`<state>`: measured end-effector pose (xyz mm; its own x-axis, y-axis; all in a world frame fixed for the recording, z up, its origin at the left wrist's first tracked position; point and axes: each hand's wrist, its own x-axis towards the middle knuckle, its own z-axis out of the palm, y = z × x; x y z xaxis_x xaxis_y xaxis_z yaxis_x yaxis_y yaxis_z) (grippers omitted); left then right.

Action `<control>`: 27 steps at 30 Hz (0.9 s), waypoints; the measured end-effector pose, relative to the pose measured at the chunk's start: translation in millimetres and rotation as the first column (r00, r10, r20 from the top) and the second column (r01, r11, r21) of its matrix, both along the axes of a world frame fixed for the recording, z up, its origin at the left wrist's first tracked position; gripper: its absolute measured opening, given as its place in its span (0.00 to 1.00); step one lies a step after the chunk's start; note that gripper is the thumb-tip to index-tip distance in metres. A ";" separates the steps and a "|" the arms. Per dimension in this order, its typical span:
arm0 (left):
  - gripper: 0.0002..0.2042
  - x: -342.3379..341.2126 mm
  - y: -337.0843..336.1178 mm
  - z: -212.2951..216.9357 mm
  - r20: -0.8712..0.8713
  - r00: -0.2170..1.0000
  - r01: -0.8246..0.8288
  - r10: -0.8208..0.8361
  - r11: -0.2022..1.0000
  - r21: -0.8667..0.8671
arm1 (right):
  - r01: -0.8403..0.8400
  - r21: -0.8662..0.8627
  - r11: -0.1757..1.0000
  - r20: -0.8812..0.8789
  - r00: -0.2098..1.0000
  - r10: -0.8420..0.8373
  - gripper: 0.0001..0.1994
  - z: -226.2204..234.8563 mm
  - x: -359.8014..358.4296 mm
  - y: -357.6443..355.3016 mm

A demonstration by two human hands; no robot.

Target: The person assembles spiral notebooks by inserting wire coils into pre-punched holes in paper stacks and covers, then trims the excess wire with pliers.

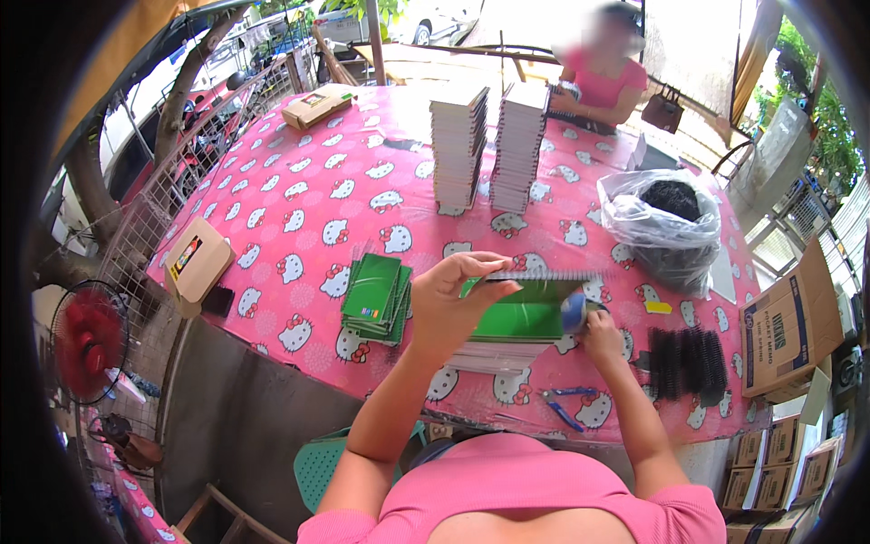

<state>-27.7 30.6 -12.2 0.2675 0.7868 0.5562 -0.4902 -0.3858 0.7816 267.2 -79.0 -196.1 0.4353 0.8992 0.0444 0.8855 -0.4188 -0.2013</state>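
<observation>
- Low stack (pixel 494 356) of white-edged pads is serving as landmark, sitting before the wearer.
- Surface (pixel 308 218) is spreading around the low stack, wearing a pink cover printed with white cat faces and red bows.
- Two tall stacks, left one (pixel 458 154) and right one (pixel 518 150), are standing beyond the low stack; a co-worker (pixel 605 82) in pink is sitting farther beyond, to its right.
- Green notepads (pixel 374 295) are lying left of the low stack; black coils (pixel 686 363) and blue-handled pliers (pixel 569 406) are lying to its right, the pliers nearer the wearer.
- A clear bag (pixel 662 231) with dark contents is resting beyond and right of the low stack; a large carton (pixel 788 326) is standing far right of it.
- A fan (pixel 88 340) and wire fence (pixel 136 208) are standing far left of the low stack, off the surface.
- Coil-bound notepad (pixel 530 292) is being held above the low stack, its coil's long axis running left to right, coiled edge pointing away from the wearer.
- Left hand (pixel 449 295) is pinching the coil's left end, thumb and forefinger narrow.
- Right hand (pixel 602 334) is curling by a blurred blue item (pixel 574 311), right of the low stack; its grip is remaining unclear.
</observation>
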 end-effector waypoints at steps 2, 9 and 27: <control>0.11 -10.7 -19.5 20.0 -0.064 0.956 -0.238 0.287 0.884 0.403 | -0.105 0.196 0.975 0.254 0.966 0.053 0.29 29.1 -37.7 -31.9; 0.12 -3.1 -40.4 -40.0 -0.336 0.860 -0.137 0.385 0.807 0.574 | -0.290 0.203 0.935 -0.007 0.955 0.298 0.25 7.2 -105.1 -118.4; 0.09 -14.3 -44.5 -25.0 -0.191 0.906 -0.168 0.379 0.734 0.658 | -0.114 0.160 0.981 -0.856 -0.511 0.080 0.18 156.1 -131.6 -51.8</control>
